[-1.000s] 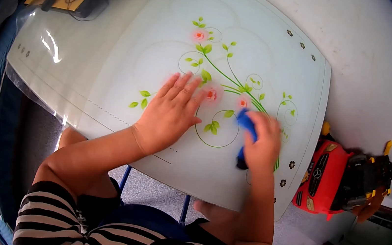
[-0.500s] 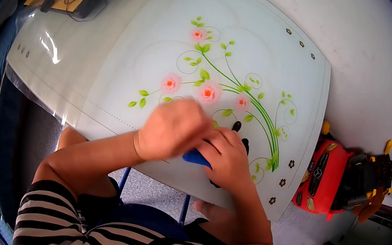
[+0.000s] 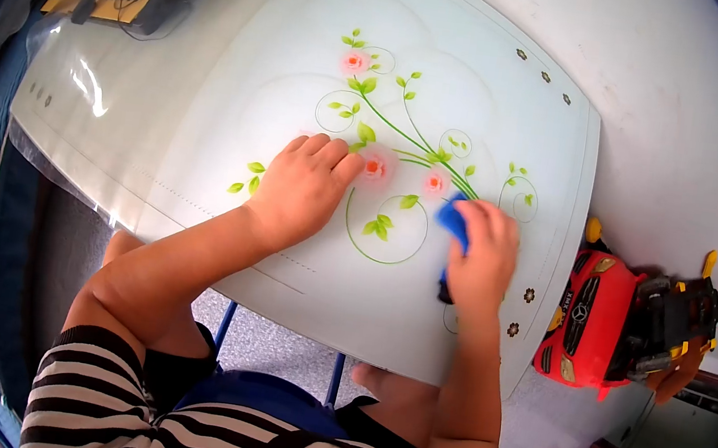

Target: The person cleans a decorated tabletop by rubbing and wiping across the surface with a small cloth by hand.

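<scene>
My left hand (image 3: pixel 302 188) rests palm down on the flower-printed table (image 3: pixel 238 108), beside a pink flower. Its fingers point forward, lightly bent, with nothing visible in them. On the right side of the tabletop, my right hand (image 3: pixel 484 251) is closed around a blue and black object (image 3: pixel 455 220). The blue part sticks out to the left of the fingers, and a black part shows lower down near the palm. Blur and the hand itself hide the rest, so its exact kind is unclear.
A keyboard instrument under clear plastic (image 3: pixel 139 0) lies at the far left of the table. Right of the table stand a red toy car (image 3: pixel 591 318) and a black and yellow toy vehicle (image 3: pixel 678 311). A blue stool (image 3: pixel 259 397) is under me.
My hands were together near the front middle. The left has come down onto the table, moving left and forward; the right has moved right and forward with the blue and black object.
</scene>
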The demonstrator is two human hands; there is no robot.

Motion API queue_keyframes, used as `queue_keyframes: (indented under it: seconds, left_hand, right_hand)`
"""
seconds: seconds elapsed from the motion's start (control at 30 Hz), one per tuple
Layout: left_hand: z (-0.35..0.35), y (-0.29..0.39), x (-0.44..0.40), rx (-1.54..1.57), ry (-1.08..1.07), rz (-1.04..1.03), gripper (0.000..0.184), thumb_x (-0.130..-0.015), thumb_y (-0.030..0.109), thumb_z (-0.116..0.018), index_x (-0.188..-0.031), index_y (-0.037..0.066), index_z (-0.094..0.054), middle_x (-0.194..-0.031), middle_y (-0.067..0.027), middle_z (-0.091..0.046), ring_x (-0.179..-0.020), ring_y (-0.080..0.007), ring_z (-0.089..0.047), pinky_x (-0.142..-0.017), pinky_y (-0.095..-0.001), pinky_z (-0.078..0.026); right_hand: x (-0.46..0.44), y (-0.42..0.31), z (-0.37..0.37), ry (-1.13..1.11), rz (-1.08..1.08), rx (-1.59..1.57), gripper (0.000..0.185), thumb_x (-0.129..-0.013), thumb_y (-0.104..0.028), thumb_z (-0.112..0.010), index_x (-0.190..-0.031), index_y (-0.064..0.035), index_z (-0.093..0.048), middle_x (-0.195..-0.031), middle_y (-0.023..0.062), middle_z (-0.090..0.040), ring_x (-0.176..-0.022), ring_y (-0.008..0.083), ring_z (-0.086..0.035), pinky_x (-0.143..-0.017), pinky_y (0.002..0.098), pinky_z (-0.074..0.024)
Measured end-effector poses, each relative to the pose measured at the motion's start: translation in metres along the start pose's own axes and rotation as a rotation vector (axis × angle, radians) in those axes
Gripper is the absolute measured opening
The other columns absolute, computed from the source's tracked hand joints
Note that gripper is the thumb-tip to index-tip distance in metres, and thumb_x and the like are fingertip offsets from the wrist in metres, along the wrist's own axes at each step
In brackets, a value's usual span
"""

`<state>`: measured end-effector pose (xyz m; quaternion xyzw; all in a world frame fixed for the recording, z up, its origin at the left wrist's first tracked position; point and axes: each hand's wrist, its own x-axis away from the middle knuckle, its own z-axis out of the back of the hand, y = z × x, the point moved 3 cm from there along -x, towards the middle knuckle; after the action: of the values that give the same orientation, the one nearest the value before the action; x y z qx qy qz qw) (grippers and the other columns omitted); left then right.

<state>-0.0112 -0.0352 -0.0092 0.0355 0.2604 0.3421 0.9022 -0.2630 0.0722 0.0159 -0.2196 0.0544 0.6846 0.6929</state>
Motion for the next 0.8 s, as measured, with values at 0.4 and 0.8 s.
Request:
queue_keyframes:
  seconds: [0.4,0.8]
  left_hand:
    - [0.003,0.000,0.003,0.053,0.024,-0.093,0.017,-0.090,0.007,-0.074,-0.107,0.009,-0.072,-0.100,-0.0075,-0.065,-0.095,-0.0298,-0.065,-0.087,-0.0429,-0.054]
    - [-0.002,0.031,0.008,0.217,-0.055,-0.211,0.035,-0.085,0.010,-0.077,-0.120,0.011,-0.075,-0.097,-0.0057,-0.065,-0.092,-0.0267,-0.067,-0.083,-0.0398,-0.054]
  right_hand:
    - [0.005,-0.042,-0.001,-0.102,0.176,-0.251,0.049,-0.072,0.000,-0.074,-0.119,-0.0151,-0.077,-0.124,0.0025,-0.072,-0.113,0.0323,-0.066,-0.100,0.0466,-0.0525]
    - [0.009,-0.049,-0.002,-0.017,0.214,-0.155,0.048,-0.071,0.000,-0.078,-0.118,-0.0129,-0.077,-0.121,0.0037,-0.071,-0.107,0.0308,-0.066,-0.092,0.0445,-0.0534]
